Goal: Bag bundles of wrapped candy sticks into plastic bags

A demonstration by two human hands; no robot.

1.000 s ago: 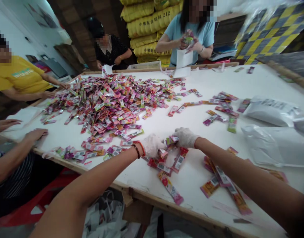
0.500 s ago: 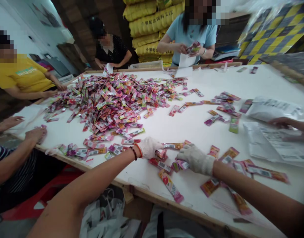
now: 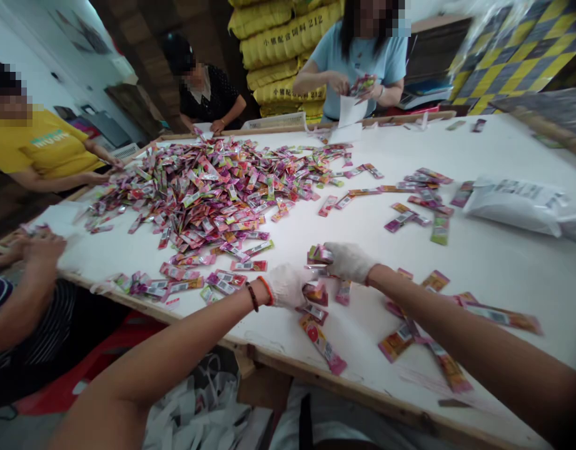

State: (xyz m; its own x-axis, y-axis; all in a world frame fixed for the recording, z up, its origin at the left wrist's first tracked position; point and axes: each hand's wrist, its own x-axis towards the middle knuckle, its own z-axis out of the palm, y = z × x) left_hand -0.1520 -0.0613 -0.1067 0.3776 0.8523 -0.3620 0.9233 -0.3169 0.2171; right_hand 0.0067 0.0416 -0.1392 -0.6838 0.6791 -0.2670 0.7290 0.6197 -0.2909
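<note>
Thin white gloves cover both hands over the white tabletop (image 3: 288, 237). My left hand (image 3: 286, 285) is closed on a few small stick sachets (image 3: 317, 294), orange and pink, that stick out past its fingers. Just beyond it, my right hand (image 3: 351, 260) grips a small stack of sachets (image 3: 318, 254) with green and purple ends. Its fingertips are partly hidden by the stack. One sachet with a red fruit picture (image 3: 322, 344) lies flat nearer to me, and another sachet (image 3: 343, 292) rests below my right hand.
A large heap of mixed sachets (image 3: 212, 187) covers the table's left half. More loose sachets (image 3: 395, 342) lie under my right forearm. A stuffed white bag (image 3: 515, 203) sits at the right. Several people work around the table, one in light blue (image 3: 386, 62) across from me.
My right hand has moved left and farther from me, now with a stack of sachets. My left hand has shifted slightly. At the right, another person's hand and a flat white bag have left the view.
</note>
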